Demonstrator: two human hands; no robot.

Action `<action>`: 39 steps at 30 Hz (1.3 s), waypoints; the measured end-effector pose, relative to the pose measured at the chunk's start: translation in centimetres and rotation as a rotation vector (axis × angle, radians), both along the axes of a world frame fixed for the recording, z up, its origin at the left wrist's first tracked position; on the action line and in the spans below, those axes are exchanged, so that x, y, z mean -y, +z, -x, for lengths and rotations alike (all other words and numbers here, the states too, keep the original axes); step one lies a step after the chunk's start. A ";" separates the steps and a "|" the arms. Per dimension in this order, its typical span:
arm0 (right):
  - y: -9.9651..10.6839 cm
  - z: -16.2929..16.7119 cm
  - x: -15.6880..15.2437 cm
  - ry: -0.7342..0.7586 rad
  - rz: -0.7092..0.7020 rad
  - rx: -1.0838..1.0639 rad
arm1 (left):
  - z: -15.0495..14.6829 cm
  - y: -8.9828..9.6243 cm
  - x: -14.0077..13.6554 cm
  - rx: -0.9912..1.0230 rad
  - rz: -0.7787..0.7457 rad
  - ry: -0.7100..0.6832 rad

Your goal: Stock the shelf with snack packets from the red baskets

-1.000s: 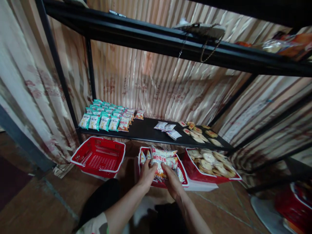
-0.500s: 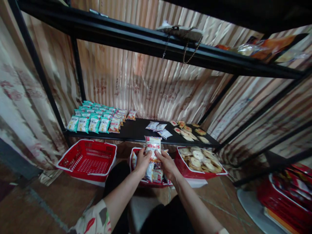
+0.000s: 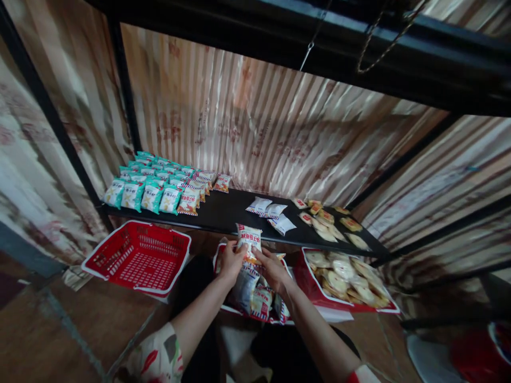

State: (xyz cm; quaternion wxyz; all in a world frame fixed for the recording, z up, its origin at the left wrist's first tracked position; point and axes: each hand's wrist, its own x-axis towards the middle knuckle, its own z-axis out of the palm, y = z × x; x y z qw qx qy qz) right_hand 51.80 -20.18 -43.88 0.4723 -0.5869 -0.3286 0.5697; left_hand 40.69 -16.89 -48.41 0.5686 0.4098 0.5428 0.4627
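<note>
Between my two hands is a white snack packet (image 3: 249,242) with red lettering and an orange lower part. My left hand (image 3: 230,264) grips its left side and my right hand (image 3: 272,270) its right side, thumbs on the front. Right below them a red basket (image 3: 217,254) holds several similar packets (image 3: 261,301), partly covered by my hands and wrists. On the black shelf (image 3: 217,215) ahead, teal-and-white packets (image 3: 131,195) stand in rows at the left. Beside them are orange-and-white packets (image 3: 189,201), and a few white packets (image 3: 282,224) lie face down farther right.
An empty red basket (image 3: 139,255) sits on the floor at the left. Another basket (image 3: 303,282) at the right is full of round pale wrapped items (image 3: 343,271). Small flat packs (image 3: 325,221) lie on the shelf's right end. A chain (image 3: 383,50) hangs from the upper shelf (image 3: 259,42).
My view has tilted down and come nearer the lower shelf, so the upper shelf's contents have left the picture. Both hands still hold the packet over the middle basket.
</note>
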 end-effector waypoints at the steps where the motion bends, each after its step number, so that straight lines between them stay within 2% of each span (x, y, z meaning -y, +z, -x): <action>1: -0.2 -0.5 -0.5 -0.002 0.007 0.011 | -0.4 -0.1 -0.5 -0.004 0.000 -0.004; 7: -0.4 -3.2 -4.9 0.007 0.025 0.019 | -2.9 -0.4 -5.0 -0.016 -0.028 -0.014; 13: 0.5 -4.3 -12.0 0.065 -0.014 -0.091 | -4.3 -0.6 -12.2 -0.031 -0.110 0.011; 18: -0.7 -3.4 -19.9 0.074 -0.070 -0.032 | -3.8 -0.7 -19.3 -0.198 -0.150 0.234; 24: -4.3 -0.9 -29.5 0.027 -0.154 -0.044 | -2.7 -1.7 -26.1 -0.291 -0.193 0.468; 26: -5.4 -0.2 -31.8 0.013 -0.163 -0.006 | -2.5 -2.4 -27.5 -0.348 -0.237 0.482; 30: -6.6 0.7 -34.9 -0.004 -0.191 0.093 | -2.5 -3.7 -29.3 -0.398 -0.289 0.401; 34: -7.3 1.1 -36.8 0.022 -0.214 0.202 | -2.2 -4.2 -30.6 -0.433 -0.276 0.339; 39: -9.0 1.4 -38.4 0.031 -0.228 0.384 | -1.5 -4.6 -31.7 -0.465 -0.248 0.341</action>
